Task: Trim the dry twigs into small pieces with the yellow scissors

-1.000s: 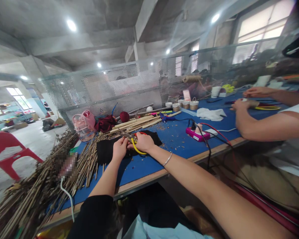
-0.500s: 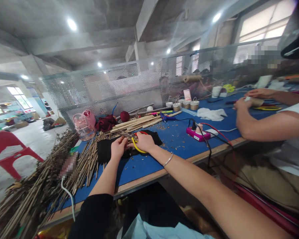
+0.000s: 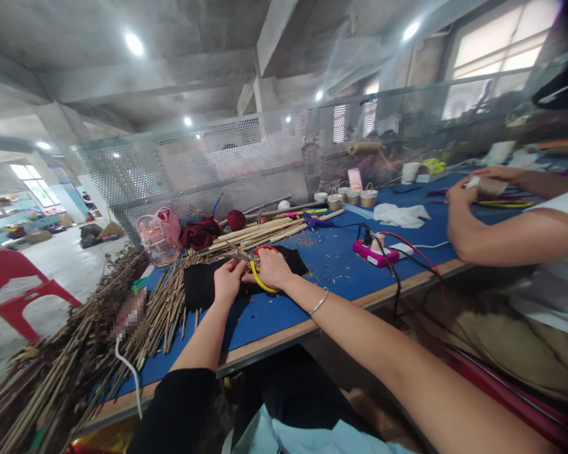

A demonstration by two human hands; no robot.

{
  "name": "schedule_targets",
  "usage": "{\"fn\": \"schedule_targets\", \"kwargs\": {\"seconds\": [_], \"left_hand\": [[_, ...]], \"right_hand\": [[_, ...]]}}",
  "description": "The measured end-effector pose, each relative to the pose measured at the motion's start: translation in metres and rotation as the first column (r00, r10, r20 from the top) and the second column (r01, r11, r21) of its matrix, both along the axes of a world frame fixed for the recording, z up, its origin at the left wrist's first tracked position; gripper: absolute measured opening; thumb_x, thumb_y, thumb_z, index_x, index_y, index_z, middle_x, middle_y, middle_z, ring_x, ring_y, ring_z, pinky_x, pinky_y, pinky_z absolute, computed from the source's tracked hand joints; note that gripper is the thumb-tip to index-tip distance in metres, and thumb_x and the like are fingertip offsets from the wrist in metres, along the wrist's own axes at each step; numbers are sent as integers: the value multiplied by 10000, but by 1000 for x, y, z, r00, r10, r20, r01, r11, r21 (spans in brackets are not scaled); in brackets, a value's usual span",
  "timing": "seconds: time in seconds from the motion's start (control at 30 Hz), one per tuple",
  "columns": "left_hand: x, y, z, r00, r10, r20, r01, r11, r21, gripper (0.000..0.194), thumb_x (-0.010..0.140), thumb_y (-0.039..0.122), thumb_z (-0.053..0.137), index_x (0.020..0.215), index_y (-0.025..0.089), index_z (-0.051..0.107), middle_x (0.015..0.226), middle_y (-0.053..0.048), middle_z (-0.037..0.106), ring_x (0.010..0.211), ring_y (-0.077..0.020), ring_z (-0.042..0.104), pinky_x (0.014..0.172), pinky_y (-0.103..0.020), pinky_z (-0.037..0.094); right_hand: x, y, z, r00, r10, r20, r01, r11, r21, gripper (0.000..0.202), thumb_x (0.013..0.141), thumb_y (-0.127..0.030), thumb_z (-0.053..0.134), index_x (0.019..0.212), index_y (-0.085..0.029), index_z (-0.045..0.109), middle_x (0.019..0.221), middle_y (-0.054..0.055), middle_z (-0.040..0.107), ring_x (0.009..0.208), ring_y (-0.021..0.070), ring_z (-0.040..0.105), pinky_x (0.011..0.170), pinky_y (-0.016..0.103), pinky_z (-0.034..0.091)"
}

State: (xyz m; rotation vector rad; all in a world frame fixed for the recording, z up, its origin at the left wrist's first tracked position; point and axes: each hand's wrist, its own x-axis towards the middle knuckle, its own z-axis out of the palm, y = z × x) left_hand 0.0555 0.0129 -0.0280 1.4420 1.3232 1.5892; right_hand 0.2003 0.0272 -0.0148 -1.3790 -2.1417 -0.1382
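My right hand is closed around scissors with red and yellow loop handles. Their metal blades point left, just above my left hand. The left fingers are pinched together close to the blades; whatever they hold is too small and covered to make out. Under both hands lies a black cloth scattered with small bits of plant. To the left of it, a pile of thin dry twigs spreads over the blue table top.
Peeled sticks, a dark red yarn ball and a pink bag lie behind the cloth. A purple power strip with cables stands to the right. A co-worker's hands hold a small roll. A perforated screen borders the back.
The left hand has shifted slightly right and its fingers have turned a little. The scissors stay in the right hand at nearly the same place.
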Motion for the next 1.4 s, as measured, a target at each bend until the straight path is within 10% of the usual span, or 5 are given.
{"fn": "schedule_targets", "kwargs": {"seconds": [0.6,0.9,1.4], "left_hand": [[1,5,-6,999,-21,34,20,999,34,350,676,384,608,915,138,675,775,-46,687,666,-147,601,608,-226,454],[3,2,-4,993,0,-122,6,999,49,305,694,395,593,808,138,711,807,-68,693,754,-186,610,682,-256,448],[-2,-1,-1,951,95,-294,-93,995,22,353,725,417,545,920,166,699,758,-25,692,723,-168,598,644,-229,413]], "right_hand": [[-4,-2,-3,998,-44,-46,32,973,-231,697,602,-727,534,1022,-175,471,895,114,653,866,269,622,698,314,428],[1,0,2,1000,16,-5,-16,998,-62,711,578,-727,552,977,-148,446,941,135,607,906,255,592,743,314,405],[0,2,-1,1000,-24,9,26,975,-220,754,580,-788,465,1007,-167,492,884,118,652,843,277,626,685,322,445]]}}
